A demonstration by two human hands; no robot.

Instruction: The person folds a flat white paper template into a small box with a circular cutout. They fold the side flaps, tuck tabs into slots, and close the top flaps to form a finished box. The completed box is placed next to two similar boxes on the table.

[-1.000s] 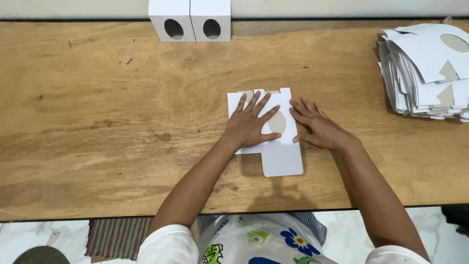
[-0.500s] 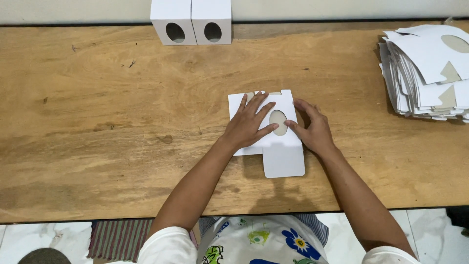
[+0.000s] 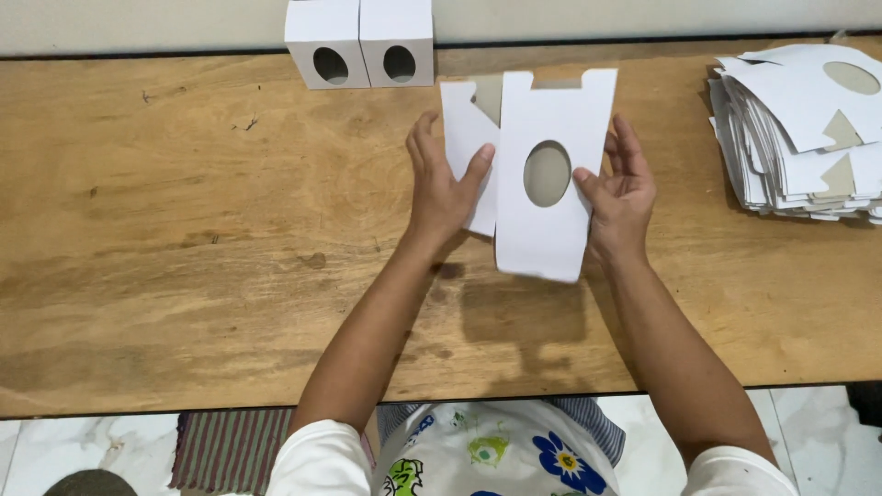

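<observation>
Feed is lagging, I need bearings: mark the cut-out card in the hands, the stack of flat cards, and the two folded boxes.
cut-out card (image 3: 551, 234), head view, lower panel below the oval hole.
stack of flat cards (image 3: 781, 165), head view, top sheet.
folded boxes (image 3: 323, 23), head view, left box's top face.

Both hands, left (image 3: 441, 188) and right (image 3: 620, 188), hold a flat white cardboard blank (image 3: 542, 170) with an oval hole above the wooden table (image 3: 184, 230).
</observation>
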